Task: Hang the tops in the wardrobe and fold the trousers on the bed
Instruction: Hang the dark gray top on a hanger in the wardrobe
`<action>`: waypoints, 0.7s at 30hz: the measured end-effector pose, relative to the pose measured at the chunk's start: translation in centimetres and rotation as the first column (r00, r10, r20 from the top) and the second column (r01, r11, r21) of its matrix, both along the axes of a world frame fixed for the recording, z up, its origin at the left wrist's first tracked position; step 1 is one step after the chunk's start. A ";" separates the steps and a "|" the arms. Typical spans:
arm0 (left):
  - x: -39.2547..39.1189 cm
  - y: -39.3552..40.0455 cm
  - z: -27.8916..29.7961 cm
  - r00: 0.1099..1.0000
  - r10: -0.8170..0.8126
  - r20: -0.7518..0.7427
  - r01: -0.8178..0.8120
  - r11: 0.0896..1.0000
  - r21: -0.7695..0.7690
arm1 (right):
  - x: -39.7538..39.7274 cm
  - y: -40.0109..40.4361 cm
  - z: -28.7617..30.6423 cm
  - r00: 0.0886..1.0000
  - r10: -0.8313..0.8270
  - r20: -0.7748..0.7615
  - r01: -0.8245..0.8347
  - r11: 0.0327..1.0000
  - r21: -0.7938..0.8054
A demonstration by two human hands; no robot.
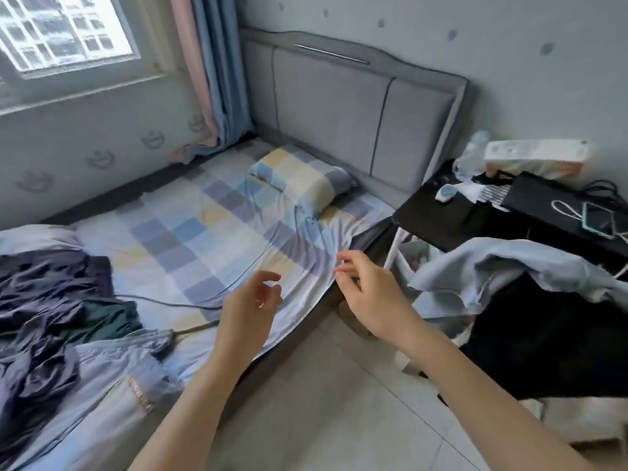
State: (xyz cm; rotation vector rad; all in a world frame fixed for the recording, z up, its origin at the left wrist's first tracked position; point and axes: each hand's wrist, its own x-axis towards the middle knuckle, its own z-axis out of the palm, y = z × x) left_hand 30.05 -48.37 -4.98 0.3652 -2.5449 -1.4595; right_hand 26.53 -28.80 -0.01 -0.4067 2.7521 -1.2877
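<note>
Both hands hover empty over the bed's [210,212] near edge, left hand [253,300] and right hand [365,294] loosely curled. Light-blue trousers [112,396] lie crumpled at near left; best spread flat before folding.

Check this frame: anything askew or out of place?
Yes. A light blue garment is slung over the dark furniture right of the bed, not hung. Dark clothes lie crumpled on the checked sheet, and a cable trails across it. Both hands hold nothing.
</note>
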 end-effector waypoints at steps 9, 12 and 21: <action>9.7 -24.7 -8.6 0.916 0.331 0.227 -0.323 0.943 -0.076 | -0.3 -25.1 -6.1 0.929 0.316 0.191 -0.333 0.941 0.064; 11.2 -32.3 -10.2 0.879 0.387 0.279 -0.376 0.922 -0.095 | -0.2 -33.2 -8.3 0.902 0.355 0.243 -0.386 0.918 0.092; 11.5 -49.4 -16.2 0.742 0.482 0.466 -0.494 0.863 -0.107 | -2.1 -52.0 -15.8 0.784 0.466 0.410 -0.565 0.809 0.160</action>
